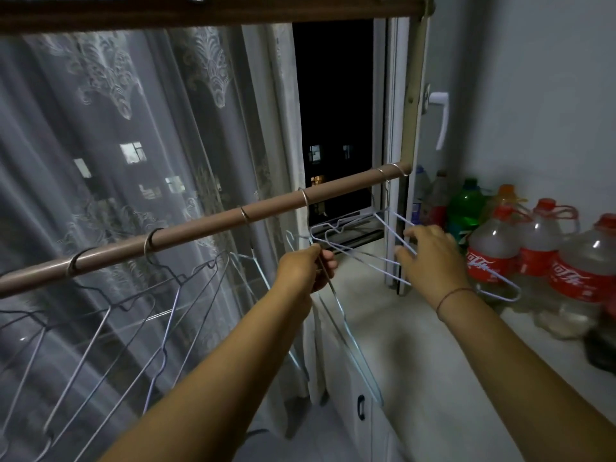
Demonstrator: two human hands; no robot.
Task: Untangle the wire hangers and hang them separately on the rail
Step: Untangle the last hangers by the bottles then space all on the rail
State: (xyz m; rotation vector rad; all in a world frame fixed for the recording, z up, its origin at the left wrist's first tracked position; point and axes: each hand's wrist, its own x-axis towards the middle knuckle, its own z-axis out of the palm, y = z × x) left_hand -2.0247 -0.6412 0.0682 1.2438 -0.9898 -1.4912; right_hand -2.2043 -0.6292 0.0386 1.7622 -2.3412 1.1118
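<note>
A brown rail point(206, 225) runs from lower left up to the right in front of a window. Several wire hangers point(110, 315) hang apart along its left part. One hanger point(346, 331) hooks the rail near its middle, and my left hand point(308, 266) grips its wire just below the hook. Two pale hangers point(353, 233) lie close together, hooked at the rail's right end. My right hand point(430, 258) is at their lower right side, fingers spread and touching the wires.
A lace curtain point(133, 128) hangs behind the rail, with a dark window gap point(333, 111) to its right. Several plastic bottles point(533, 261) stand along the sill point(400, 328) at right, below a white window handle point(441, 118).
</note>
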